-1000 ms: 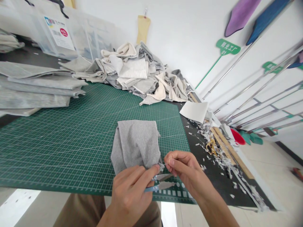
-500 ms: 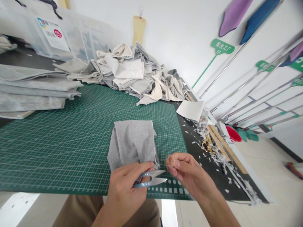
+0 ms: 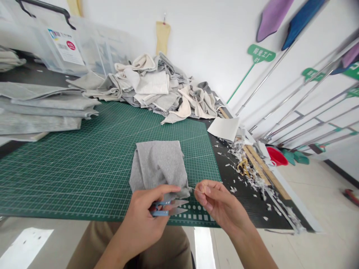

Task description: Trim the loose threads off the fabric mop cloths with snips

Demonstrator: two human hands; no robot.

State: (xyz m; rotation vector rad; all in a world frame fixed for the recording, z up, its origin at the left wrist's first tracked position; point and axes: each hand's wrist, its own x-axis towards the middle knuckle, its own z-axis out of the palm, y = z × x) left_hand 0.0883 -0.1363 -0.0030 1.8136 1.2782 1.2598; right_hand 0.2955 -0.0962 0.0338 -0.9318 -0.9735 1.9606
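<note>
A folded grey cloth piece (image 3: 158, 166) lies on the green cutting mat (image 3: 84, 160) near its front edge. My left hand (image 3: 146, 220) grips small blue thread snips (image 3: 165, 208), blades pointing right, just below the cloth's front hem. A fine thread runs from the cloth's right corner to my right hand (image 3: 214, 201), which pinches it between thumb and forefinger and holds it taut.
A heap of grey and cream fabric pieces (image 3: 159, 87) sits at the back. Folded grey fabric stacks (image 3: 42, 110) lie at the left, clear plastic bins (image 3: 64, 45) behind. Paper scraps, yellow scissors (image 3: 243, 167) and a wooden ruler (image 3: 263, 170) line the right edge.
My left hand with the snips has drawn back toward me and left, away from the cloth's corner. My right hand still pinches the thread beside that corner.
</note>
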